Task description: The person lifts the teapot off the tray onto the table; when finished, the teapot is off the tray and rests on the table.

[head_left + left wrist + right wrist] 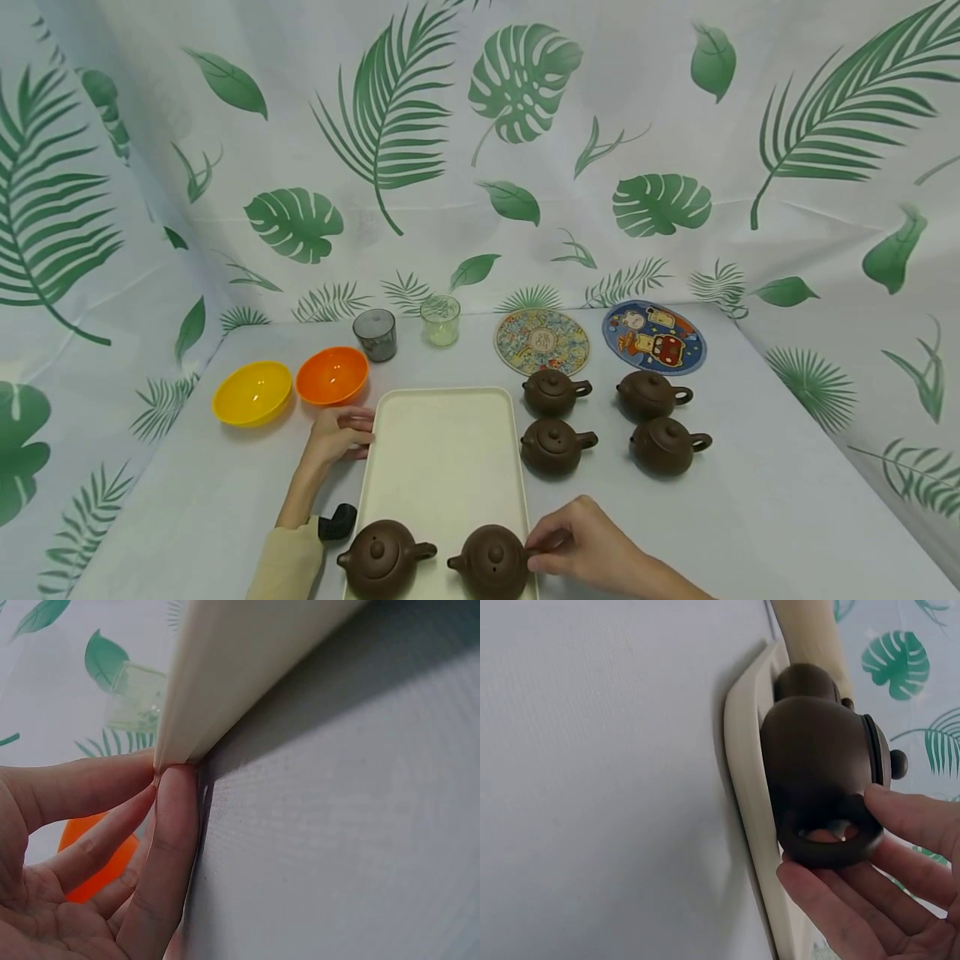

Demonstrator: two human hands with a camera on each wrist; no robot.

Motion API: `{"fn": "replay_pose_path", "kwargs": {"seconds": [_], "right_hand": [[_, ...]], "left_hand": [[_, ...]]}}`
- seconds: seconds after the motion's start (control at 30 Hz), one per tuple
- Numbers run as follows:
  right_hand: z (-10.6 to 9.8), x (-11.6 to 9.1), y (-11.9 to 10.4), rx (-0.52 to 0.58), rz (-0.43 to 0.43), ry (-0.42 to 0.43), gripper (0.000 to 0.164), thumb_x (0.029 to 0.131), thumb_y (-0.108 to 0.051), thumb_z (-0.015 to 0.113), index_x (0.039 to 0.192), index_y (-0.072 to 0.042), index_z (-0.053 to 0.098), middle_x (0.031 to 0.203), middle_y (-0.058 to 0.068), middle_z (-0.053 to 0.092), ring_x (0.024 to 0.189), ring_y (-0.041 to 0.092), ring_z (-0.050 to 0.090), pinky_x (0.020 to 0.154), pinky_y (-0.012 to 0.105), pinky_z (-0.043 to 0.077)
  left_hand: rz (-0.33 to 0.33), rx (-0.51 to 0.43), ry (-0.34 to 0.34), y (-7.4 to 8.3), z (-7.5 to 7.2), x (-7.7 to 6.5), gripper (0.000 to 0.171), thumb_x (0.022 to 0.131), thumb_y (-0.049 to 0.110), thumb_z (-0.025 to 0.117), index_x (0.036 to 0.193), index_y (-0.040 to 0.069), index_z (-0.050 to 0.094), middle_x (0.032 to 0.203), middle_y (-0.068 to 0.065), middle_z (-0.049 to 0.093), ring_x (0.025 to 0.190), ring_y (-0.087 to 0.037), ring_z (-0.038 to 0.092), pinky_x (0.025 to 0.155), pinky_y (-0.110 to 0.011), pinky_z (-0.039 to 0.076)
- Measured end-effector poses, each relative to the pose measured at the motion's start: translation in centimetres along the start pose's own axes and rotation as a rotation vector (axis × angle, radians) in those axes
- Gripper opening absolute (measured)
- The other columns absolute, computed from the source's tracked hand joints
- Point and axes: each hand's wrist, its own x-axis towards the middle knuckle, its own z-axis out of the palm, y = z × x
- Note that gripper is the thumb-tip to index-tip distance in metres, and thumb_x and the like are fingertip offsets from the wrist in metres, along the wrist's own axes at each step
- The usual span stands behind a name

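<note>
My left hand (335, 437) is at the left long edge of a cream rectangular tray (444, 462). In the left wrist view, its thumb and forefinger pinch the tray's rim (174, 742). At the near end of the tray, my right hand (592, 546) holds a dark brown teapot (491, 565) by its looped handle (832, 851). The thumb presses the handle's upper part while other fingers lie under the loop. To the left, a second brown teapot (378, 560) sits on the tray, its handle pointing right.
Several more brown teapots (553, 446) stand in two columns right of the tray. Behind them lie a patterned round mat (542, 340) and a blue oval mat (654, 337). Yellow (253, 393) and orange bowls (332, 375), a grey glass (375, 335) and a greenish glass (440, 320) stand back left.
</note>
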Motion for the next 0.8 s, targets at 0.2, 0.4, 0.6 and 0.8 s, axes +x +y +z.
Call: {"fn": "replay_pose_path", "kwargs": {"seconds": [0.2, 0.4, 0.6, 0.8], "right_hand": [[0.3, -0.1, -0.2, -0.019, 0.019, 0.038, 0.009, 0.079, -0.004, 0.075, 0.086, 0.002, 0.075, 0.083, 0.001, 0.074, 0.075, 0.001, 0.066, 0.06, 0.02, 0.057], [0.5, -0.3, 0.0, -0.089, -0.072, 0.09, 0.007, 0.078, 0.0, 0.075, 0.085, 0.003, 0.076, 0.081, 0.004, 0.074, 0.076, 0.001, 0.066, 0.06, 0.019, 0.057], [-0.8, -0.9, 0.5, -0.105, -0.114, 0.109, 0.012, 0.083, -0.008, 0.072, 0.089, 0.001, 0.075, 0.085, 0.007, 0.074, 0.079, 0.004, 0.068, 0.061, 0.021, 0.057], [-4.6, -2.8, 0.2, -0.127, -0.035, 0.13, 0.017, 0.086, -0.014, 0.07, 0.095, -0.001, 0.075, 0.09, 0.005, 0.074, 0.082, 0.003, 0.068, 0.063, 0.025, 0.059]], "left_hand": [[0.002, 0.001, 0.006, 0.0, 0.1, 0.0, 0.038, 0.076, -0.01, 0.069, 0.114, -0.007, 0.063, 0.088, -0.014, 0.068, 0.067, -0.017, 0.065, 0.058, -0.033, 0.059], [-0.002, 0.002, 0.007, 0.1, 0.1, -0.1, 0.039, 0.077, -0.01, 0.069, 0.115, -0.007, 0.063, 0.089, -0.016, 0.068, 0.067, -0.017, 0.065, 0.058, -0.033, 0.059], [-0.007, 0.0, 0.005, 0.1, 0.2, -0.1, 0.039, 0.076, -0.01, 0.069, 0.114, -0.007, 0.063, 0.088, -0.016, 0.068, 0.067, -0.017, 0.065, 0.058, -0.033, 0.059], [-0.004, 0.003, 0.004, 0.1, 0.1, 0.0, 0.04, 0.076, -0.01, 0.068, 0.115, -0.007, 0.063, 0.087, -0.015, 0.068, 0.067, -0.017, 0.065, 0.059, -0.033, 0.059]]}}
